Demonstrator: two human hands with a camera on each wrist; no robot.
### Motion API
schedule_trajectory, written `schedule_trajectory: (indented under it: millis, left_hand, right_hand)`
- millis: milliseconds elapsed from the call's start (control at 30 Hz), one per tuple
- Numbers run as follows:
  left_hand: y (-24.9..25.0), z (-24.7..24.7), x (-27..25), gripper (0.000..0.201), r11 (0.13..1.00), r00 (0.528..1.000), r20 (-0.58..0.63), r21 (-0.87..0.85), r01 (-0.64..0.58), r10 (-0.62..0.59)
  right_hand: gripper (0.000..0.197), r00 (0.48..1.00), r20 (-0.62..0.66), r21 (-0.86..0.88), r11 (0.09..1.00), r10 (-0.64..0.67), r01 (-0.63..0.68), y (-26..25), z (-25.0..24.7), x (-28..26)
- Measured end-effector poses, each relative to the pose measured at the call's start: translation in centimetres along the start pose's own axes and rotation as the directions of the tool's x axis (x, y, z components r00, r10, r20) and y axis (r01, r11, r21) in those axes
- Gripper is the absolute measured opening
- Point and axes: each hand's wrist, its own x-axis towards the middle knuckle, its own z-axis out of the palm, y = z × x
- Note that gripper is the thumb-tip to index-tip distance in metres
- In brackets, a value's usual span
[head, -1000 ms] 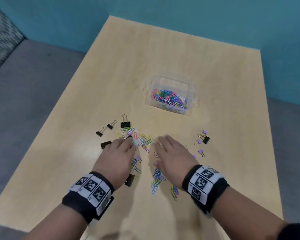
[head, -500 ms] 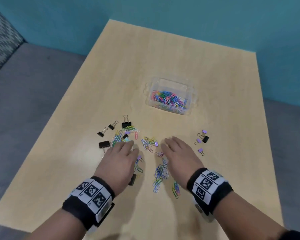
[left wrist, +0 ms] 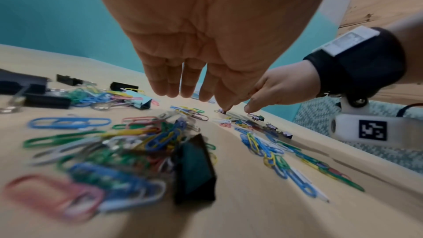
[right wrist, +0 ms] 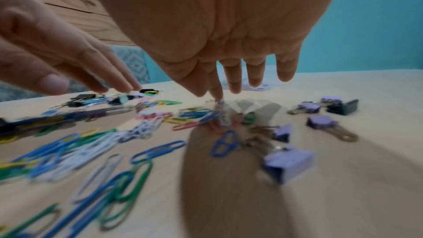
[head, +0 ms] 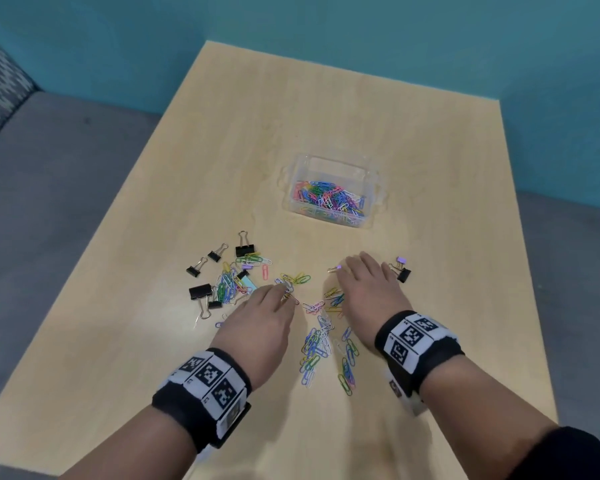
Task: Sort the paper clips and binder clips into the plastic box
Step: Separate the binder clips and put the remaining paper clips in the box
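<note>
Both hands palm-down over the scatter at the near half of the wooden surface (head: 361, 126). Left hand (head: 262, 317): fingers straight, tips among loose coloured paper clips (head: 317, 344); grip apart, holding nothing. Right hand (head: 368, 289): fingers extended, index tip on a small purple binder clip (head: 336, 268); grip apart too. Black binder clips (head: 200, 291) lie left of the left hand, mixed with more paper clips. Purple and black binder clips (head: 400, 268) sit just right of the right hand. Clear plastic box (head: 371, 188), far centre, holds paper clips only.
</note>
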Motion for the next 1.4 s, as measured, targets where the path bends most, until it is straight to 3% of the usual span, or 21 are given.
schedule_trajectory:
  millis: [100,200,267,367,500,600,700,767,833,933,1000,1100,1200,1267,1400]
  left_hand:
    - [0.9,-0.3,2.3,0.049,1.0,1.0,-0.019,-0.004,-0.016,0.016]
    - [1.4,0.1,4.7,0.058,0.999,0.997,0.048,-0.003,0.054,-0.053]
    - [1.9,0.7,5.7,0.06,0.997,0.994,0.084,0.031,0.065,-0.067]
    - [2.6,1.9,5.9,0.057,0.997,0.995,0.095,0.07,0.018,-0.025]
    - [2.9,3.3,3.7,0.05,0.998,0.993,0.096,0.016,-0.066,0.064]
    - [3.6,3.4,1.5,0.044,0.991,0.991,0.007,0.014,-0.134,0.134]
    - [3.8,3.5,1.0,0.048,0.989,0.987,-0.058,-0.008,-0.148,0.147]
    - [3.9,3.5,1.6,0.048,0.993,0.992,-0.053,-0.025,-0.112,0.111]
    - [3.9,3.6,2.7,0.057,0.997,0.997,-0.025,-0.014,-0.08,0.08]
    - [3.1,4.8,5.0,0.066,0.991,0.992,0.068,0.082,-0.109,0.104]
    - [2.5,5.5,5.8,0.067,0.979,0.98,0.147,0.136,-0.154,0.134]
    - [2.5,5.1,4.4,0.064,0.972,0.971,0.172,0.141,-0.19,0.165]
    - [3.3,3.7,0.7,0.047,0.975,0.977,0.038,0.072,-0.211,0.209]
    - [3.8,3.5,-1.4,0.044,0.977,0.977,-0.021,0.033,-0.212,0.212]
    - [5.1,3.7,-4.0,0.045,0.973,0.972,-0.024,0.019,-0.231,0.232]
  right_hand:
    - [0.05,0.993,-0.033,0.118,0.987,0.109,-0.105,2.3,-0.6,-0.4]
    - [0.04,0.961,-0.096,0.335,0.917,0.26,-0.215,3.4,-1.3,-1.8]
    - [0.039,0.978,-0.127,0.321,0.94,0.167,-0.119,2.3,-1.3,-2.5]
    - [0.057,0.997,-0.075,0.282,0.959,-0.013,0.034,-0.2,0.0,-3.3]
    - [0.069,0.997,0.022,0.227,0.971,-0.076,0.069,-2.4,2.2,-5.4]
    - [0.07,0.991,-0.007,0.274,0.953,-0.133,0.13,-3.2,3.2,-7.9]
    - [0.07,0.988,-0.122,0.235,0.965,-0.092,0.119,-3.1,3.6,-9.0]
    - [0.067,0.99,-0.134,0.272,0.96,-0.03,0.066,-2.8,3.5,-8.5]
    - [0.067,0.995,-0.099,0.257,0.966,0.028,-0.001,-2.3,2.8,-7.1]
    - [0.077,0.996,-0.006,0.089,0.992,0.086,-0.085,-2.1,1.6,-5.1]
    - [0.081,0.999,0.03,0.051,0.998,0.04,-0.042,-2.4,1.8,-4.9]
    - [0.071,0.995,0.064,0.103,0.992,-0.08,0.073,-2.8,2.9,-6.3]
    - [0.057,0.993,-0.021,0.209,0.971,-0.116,0.118,-2.4,2.4,-7.8]
    - [0.059,0.993,-0.073,0.292,0.95,-0.092,0.109,-2.2,1.5,-7.4]
    - [0.069,0.989,-0.018,0.219,0.965,-0.145,0.145,-2.4,0.9,-3.9]
